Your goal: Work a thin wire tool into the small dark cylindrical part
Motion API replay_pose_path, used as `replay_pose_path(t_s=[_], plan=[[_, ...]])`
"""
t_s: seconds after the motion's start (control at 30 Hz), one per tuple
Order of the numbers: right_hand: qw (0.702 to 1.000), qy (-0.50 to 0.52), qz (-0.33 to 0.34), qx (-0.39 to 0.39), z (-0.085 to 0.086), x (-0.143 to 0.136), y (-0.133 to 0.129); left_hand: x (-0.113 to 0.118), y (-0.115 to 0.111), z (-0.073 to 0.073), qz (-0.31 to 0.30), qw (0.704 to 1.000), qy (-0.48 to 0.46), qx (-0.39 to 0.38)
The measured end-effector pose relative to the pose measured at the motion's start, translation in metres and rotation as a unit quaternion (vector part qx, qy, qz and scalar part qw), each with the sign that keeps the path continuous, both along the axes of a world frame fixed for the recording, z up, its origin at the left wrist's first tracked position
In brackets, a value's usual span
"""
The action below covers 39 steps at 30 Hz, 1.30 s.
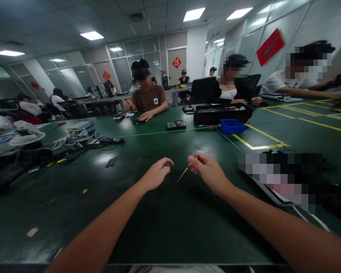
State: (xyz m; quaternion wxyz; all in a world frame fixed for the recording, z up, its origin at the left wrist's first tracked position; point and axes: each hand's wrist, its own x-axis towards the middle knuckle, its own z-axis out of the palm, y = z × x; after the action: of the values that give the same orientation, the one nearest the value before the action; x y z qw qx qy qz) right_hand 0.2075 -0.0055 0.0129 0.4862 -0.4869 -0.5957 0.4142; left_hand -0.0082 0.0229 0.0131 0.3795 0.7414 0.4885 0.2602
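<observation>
Head view: a broad dark green table fills the lower and middle frame, with yellow tape lines at the right. Across it, in the upper half, sit other people at work, among them a person in a brown shirt near centre. A long black tray lies right of centre, with a blue bin just below it; a tangle of cables lies at middle left.

At centre, the right hand pinches a small screwdriver by its handle, tip slanting down toward the left. The left hand is curled closed around a small round part that barely shows between its fingers. Tip and part are near but apart.

As a judgement, the work goes best with the part held still and the tip seated squarely before turning.
</observation>
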Motion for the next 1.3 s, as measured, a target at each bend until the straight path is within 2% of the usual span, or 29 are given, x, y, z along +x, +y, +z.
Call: replay_pose_path(t_s=[0.1, 0.2, 0.3, 0.4, 0.53, 0.67, 0.87, 1.3], plan=[[1.0, 0.003, -0.005, 0.009, -0.001, 0.001, 0.0, -0.005, -0.006, -0.008, 0.018, 0.999, 0.03, 0.035], [0.998, 0.05, -0.003, 0.027, -0.001, 0.001, -0.001, -0.006, -0.008, -0.012, 0.047, 0.996, 0.035, 0.073], [0.994, 0.099, -0.006, 0.036, -0.001, 0.0, -0.002, -0.004, -0.007, -0.012, 0.027, 0.993, 0.005, 0.112], [0.994, 0.103, -0.016, 0.036, -0.002, 0.0, -0.003, -0.004, -0.005, -0.012, 0.01, 0.989, -0.023, 0.145], [0.996, 0.082, -0.03, 0.037, 0.0, -0.001, -0.004, -0.004, -0.005, -0.013, 0.003, 0.99, -0.03, 0.138], [0.997, 0.051, -0.034, 0.05, 0.003, -0.002, -0.006, -0.004, -0.006, -0.013, 0.023, 0.991, -0.032, 0.126], [0.995, -0.006, -0.064, 0.078, 0.004, -0.002, -0.008, -0.004, -0.005, -0.013, 0.026, 0.989, -0.04, 0.143], [0.994, -0.017, -0.069, 0.079, 0.005, 0.0, -0.008, -0.004, -0.007, -0.012, 0.002, 0.988, -0.03, 0.152]])
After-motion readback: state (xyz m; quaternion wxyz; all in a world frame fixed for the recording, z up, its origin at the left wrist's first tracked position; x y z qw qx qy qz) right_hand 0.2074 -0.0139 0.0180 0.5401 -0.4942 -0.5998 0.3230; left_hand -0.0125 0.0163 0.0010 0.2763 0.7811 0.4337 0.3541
